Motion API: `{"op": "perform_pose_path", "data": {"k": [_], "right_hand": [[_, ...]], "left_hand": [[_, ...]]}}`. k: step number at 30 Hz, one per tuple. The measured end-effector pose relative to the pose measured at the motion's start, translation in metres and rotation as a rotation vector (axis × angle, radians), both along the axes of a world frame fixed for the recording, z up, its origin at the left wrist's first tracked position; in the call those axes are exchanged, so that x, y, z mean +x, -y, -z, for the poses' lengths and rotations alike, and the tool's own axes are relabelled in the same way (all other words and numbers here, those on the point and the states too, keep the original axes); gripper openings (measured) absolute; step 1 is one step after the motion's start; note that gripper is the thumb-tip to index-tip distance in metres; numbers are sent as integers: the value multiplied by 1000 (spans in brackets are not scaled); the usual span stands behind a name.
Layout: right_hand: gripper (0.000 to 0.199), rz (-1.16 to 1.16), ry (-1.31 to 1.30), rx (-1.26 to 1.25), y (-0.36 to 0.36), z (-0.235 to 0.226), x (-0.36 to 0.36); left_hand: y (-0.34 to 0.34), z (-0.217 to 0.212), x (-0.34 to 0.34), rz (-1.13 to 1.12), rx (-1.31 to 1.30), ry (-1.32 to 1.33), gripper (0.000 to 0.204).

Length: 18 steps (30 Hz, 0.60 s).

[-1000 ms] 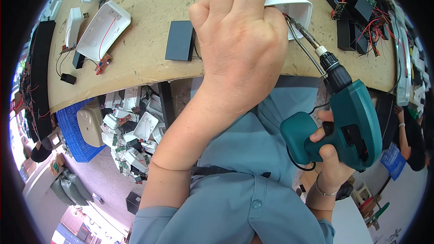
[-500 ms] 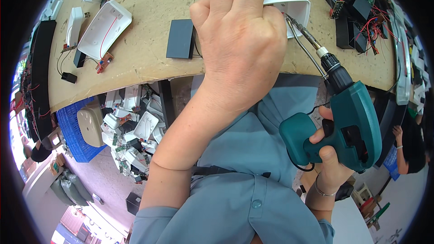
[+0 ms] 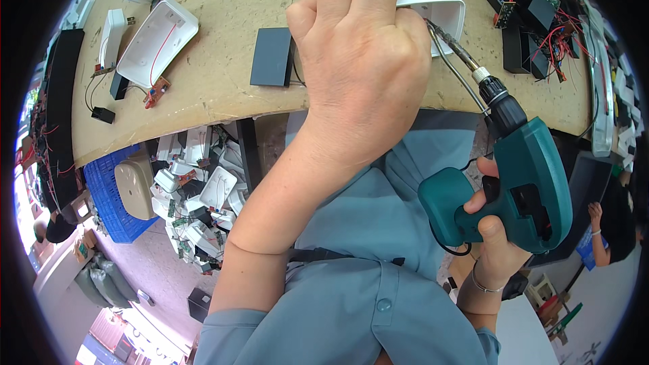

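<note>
Presently, we find the hands apart, each clamped on its own item. The left hand (image 3: pixel 362 74) is closed on the near-left edge of a white shell (image 3: pixel 451 10), held over the counter (image 3: pixel 216 91); its fingertips are hidden from us. The right hand (image 3: pixel 499 247) is wrapped around the handle of a teal pistol-shaped tool (image 3: pixel 544 169), whose slim metal tip (image 3: pixel 458 47) reaches into that shell, just right of the left hand.

Just left of the left hand we note a dark grey box (image 3: pixel 272 57); further left, an open white casing (image 3: pixel 140 54) with a red wire running to a small circuit board (image 3: pixel 157 92). Beyond the right hand lie black boxes (image 3: pixel 517 51) and red wires (image 3: pixel 558 44). Below and right of the right hand, dark marks (image 3: pixel 590 351) resembling writing are too small for us to read.
</note>
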State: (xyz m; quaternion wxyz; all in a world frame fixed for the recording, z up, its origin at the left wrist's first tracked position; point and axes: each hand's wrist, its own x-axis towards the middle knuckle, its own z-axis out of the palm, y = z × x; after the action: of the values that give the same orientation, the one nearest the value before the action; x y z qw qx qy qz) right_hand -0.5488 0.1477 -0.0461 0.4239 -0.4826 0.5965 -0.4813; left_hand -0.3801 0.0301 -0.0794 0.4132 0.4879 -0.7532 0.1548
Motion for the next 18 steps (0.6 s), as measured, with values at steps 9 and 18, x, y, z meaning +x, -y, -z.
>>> {"op": "perform_pose_path", "data": {"k": [9,18], "right_hand": [[70,-4,-30,1,2,-1,-1],[71,8,-24,-23,-2,-2,-1]], "left_hand": [[3,3,-2,7,10,-9,11],[3,4,-1,10,16,-18,12]]}}
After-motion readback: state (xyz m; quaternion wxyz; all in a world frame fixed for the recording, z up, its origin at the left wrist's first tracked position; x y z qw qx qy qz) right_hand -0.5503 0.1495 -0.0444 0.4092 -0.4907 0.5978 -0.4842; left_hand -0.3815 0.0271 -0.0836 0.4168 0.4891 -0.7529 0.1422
